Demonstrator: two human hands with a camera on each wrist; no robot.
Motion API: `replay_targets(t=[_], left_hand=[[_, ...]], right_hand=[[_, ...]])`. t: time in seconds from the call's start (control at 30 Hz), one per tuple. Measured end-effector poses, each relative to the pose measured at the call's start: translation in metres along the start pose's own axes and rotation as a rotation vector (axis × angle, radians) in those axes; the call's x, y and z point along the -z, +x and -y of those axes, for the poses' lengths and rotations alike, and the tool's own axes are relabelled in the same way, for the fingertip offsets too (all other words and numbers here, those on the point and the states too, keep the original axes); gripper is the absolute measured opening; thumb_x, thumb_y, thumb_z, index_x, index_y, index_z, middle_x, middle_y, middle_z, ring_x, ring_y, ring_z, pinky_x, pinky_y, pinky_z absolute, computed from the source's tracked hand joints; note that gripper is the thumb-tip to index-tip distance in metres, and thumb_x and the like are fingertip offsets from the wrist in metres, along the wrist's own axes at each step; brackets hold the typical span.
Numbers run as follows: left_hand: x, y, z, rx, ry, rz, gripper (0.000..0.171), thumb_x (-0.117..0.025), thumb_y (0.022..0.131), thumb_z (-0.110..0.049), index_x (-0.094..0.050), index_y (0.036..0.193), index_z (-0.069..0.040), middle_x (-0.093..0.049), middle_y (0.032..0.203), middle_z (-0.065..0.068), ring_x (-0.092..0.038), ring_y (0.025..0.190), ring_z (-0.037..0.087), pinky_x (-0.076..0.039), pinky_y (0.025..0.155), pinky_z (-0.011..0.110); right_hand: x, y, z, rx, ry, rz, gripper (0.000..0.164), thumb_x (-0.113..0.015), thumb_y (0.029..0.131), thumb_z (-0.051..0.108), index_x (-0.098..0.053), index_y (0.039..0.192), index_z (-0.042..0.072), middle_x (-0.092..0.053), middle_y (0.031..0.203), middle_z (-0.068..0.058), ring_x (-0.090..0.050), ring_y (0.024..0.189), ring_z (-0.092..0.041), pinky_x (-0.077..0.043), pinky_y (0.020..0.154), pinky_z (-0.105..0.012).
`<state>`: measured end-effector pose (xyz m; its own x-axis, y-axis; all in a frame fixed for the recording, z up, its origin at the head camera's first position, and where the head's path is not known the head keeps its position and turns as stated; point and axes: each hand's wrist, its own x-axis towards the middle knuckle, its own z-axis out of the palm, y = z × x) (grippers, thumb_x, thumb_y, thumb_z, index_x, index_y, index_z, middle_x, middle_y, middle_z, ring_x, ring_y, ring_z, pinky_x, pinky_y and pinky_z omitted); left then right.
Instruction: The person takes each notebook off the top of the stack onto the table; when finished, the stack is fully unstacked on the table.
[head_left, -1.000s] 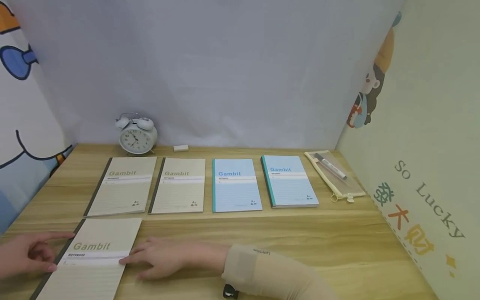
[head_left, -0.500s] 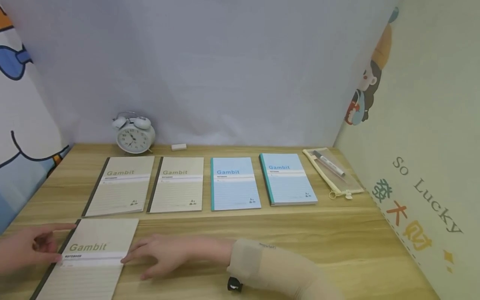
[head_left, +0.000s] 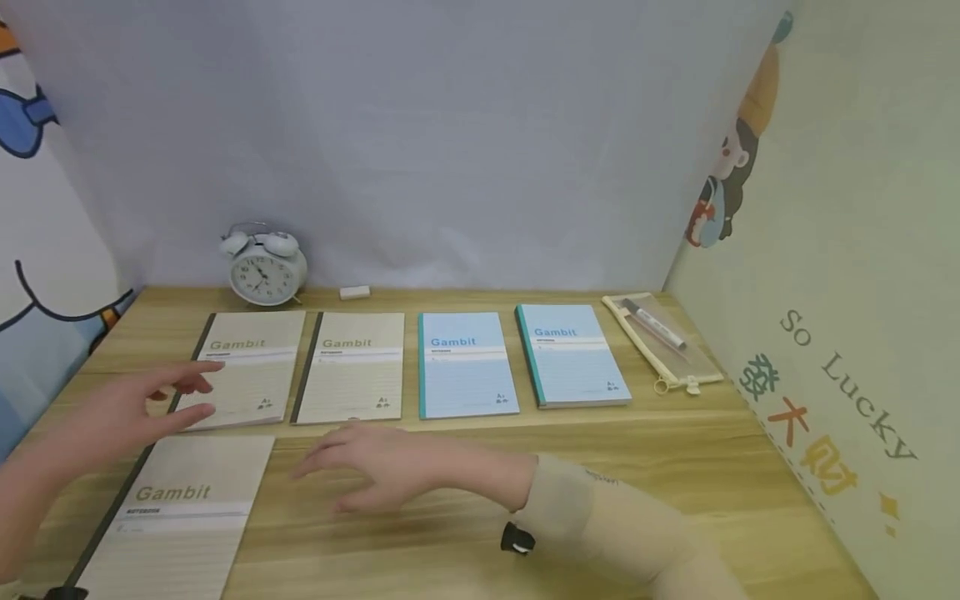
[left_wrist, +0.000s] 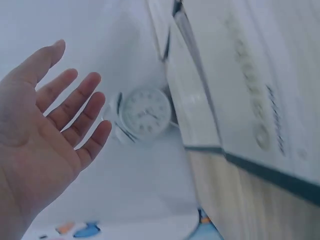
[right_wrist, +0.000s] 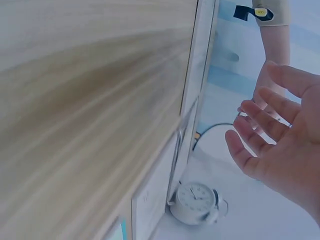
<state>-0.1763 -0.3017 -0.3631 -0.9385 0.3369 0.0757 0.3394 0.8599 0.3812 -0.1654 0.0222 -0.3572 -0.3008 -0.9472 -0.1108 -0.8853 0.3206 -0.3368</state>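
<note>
In the head view a beige notebook with a dark spine (head_left: 180, 517) lies at the near left of the table, touched by neither hand. My left hand (head_left: 142, 408) hovers over the lower left part of the far-left beige notebook (head_left: 255, 367), its fingers loosely bent and holding nothing. To the right of the near notebook, my right hand (head_left: 390, 467) hangs above the wood with relaxed fingers. Another beige notebook (head_left: 352, 367) lies in the back row. The left wrist view shows the left palm (left_wrist: 45, 130) empty, and the right wrist view shows the right palm (right_wrist: 290, 145) empty too.
Two blue notebooks (head_left: 467, 367) (head_left: 573, 354) continue the row to the right. Beyond them lies a mesh zip pouch (head_left: 667, 342) with a marker. A white alarm clock (head_left: 266, 271) and a white eraser (head_left: 355, 292) stand at the back edge. Walls enclose the table.
Both hands have come away from the near notebook's edges. The left moved up and right over the far-left notebook; the right moved right and slightly up. The near notebook stays in place.
</note>
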Motion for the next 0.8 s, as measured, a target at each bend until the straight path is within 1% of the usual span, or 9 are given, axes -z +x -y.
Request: replay_targets(t=[0.13, 0.2, 0.23, 0.37, 0.4, 0.5, 0.6, 0.7, 0.8], left_hand=[[0.006, 0.013, -0.026, -0.067, -0.013, -0.054, 0.055, -0.064, 0.09, -0.037, -0.05, 0.136, -0.01, -0.061, 0.121, 0.012, -0.052, 0.11, 0.033, -0.045, 0.082, 0.052], [0.009, 0.02, -0.04, -0.073, -0.03, -0.073, 0.055, -0.065, 0.089, -0.038, -0.052, 0.135, -0.011, -0.058, 0.127, 0.013, -0.048, 0.116, 0.035, -0.04, 0.09, 0.057], [0.009, 0.023, -0.046, -0.077, -0.028, -0.082, 0.056, -0.065, 0.088, -0.039, -0.052, 0.134, -0.011, -0.056, 0.129, 0.013, -0.046, 0.118, 0.036, -0.038, 0.092, 0.058], [0.009, 0.036, -0.068, -0.1, -0.021, -0.125, 0.059, -0.066, 0.087, -0.042, -0.052, 0.134, -0.01, -0.054, 0.133, 0.013, -0.042, 0.122, 0.036, -0.034, 0.096, 0.059], [0.008, 0.04, -0.074, -0.109, -0.024, -0.129, 0.06, -0.066, 0.087, -0.042, -0.05, 0.135, -0.009, -0.053, 0.133, 0.014, -0.041, 0.122, 0.036, -0.036, 0.094, 0.059], [0.005, 0.052, -0.09, -0.125, -0.062, -0.141, 0.064, -0.067, 0.086, -0.041, -0.047, 0.137, -0.009, -0.051, 0.135, 0.013, -0.038, 0.125, 0.036, -0.035, 0.097, 0.059], [-0.001, 0.065, -0.108, -0.162, -0.089, -0.157, 0.066, -0.069, 0.085, -0.039, -0.046, 0.138, -0.008, -0.05, 0.136, 0.014, -0.037, 0.127, 0.036, -0.033, 0.1, 0.058], [-0.008, 0.078, -0.125, -0.216, -0.079, -0.158, 0.067, -0.07, 0.085, -0.039, -0.045, 0.139, -0.007, -0.049, 0.137, 0.015, -0.036, 0.128, 0.036, -0.031, 0.103, 0.057], [-0.015, 0.092, -0.142, -0.27, -0.06, -0.136, 0.067, -0.07, 0.084, -0.04, -0.046, 0.139, -0.009, -0.048, 0.138, 0.014, -0.034, 0.131, 0.036, -0.028, 0.106, 0.057]], right_hand=[[0.015, -0.021, -0.01, -0.04, -0.01, -0.06, 0.052, -0.06, 0.093, 0.03, -0.043, 0.142, 0.022, -0.045, 0.142, 0.005, -0.036, 0.13, -0.01, -0.026, 0.108, -0.019], [0.024, -0.033, -0.016, -0.056, -0.024, -0.097, 0.051, -0.06, 0.093, 0.029, -0.044, 0.141, 0.021, -0.046, 0.141, 0.004, -0.037, 0.131, -0.012, -0.028, 0.109, -0.022], [0.027, -0.039, -0.018, -0.066, -0.032, -0.116, 0.051, -0.06, 0.093, 0.029, -0.045, 0.14, 0.02, -0.047, 0.141, 0.003, -0.037, 0.131, -0.012, -0.028, 0.11, -0.024], [0.042, -0.062, -0.03, -0.11, -0.058, -0.178, 0.049, -0.062, 0.092, 0.026, -0.047, 0.138, 0.017, -0.05, 0.138, 0.001, -0.04, 0.128, -0.016, -0.026, 0.113, -0.033], [0.045, -0.068, -0.033, -0.127, -0.067, -0.189, 0.049, -0.063, 0.092, 0.026, -0.048, 0.138, 0.016, -0.05, 0.138, 0.001, -0.041, 0.128, -0.018, -0.026, 0.113, -0.035], [0.054, -0.088, -0.043, -0.181, -0.074, -0.23, 0.049, -0.064, 0.091, 0.024, -0.05, 0.136, 0.015, -0.05, 0.137, -0.001, -0.041, 0.127, -0.02, -0.029, 0.111, -0.038], [0.062, -0.111, -0.054, -0.239, -0.074, -0.282, 0.049, -0.066, 0.089, 0.023, -0.051, 0.135, 0.014, -0.05, 0.137, -0.002, -0.041, 0.128, -0.021, -0.033, 0.108, -0.039], [0.072, -0.135, -0.062, -0.286, -0.089, -0.349, 0.052, -0.069, 0.087, 0.021, -0.051, 0.135, 0.012, -0.051, 0.136, -0.005, -0.043, 0.127, -0.024, -0.034, 0.108, -0.044], [0.082, -0.16, -0.07, -0.338, -0.103, -0.409, 0.054, -0.07, 0.086, 0.019, -0.05, 0.135, 0.009, -0.051, 0.136, -0.009, -0.043, 0.128, -0.028, -0.033, 0.107, -0.048]])
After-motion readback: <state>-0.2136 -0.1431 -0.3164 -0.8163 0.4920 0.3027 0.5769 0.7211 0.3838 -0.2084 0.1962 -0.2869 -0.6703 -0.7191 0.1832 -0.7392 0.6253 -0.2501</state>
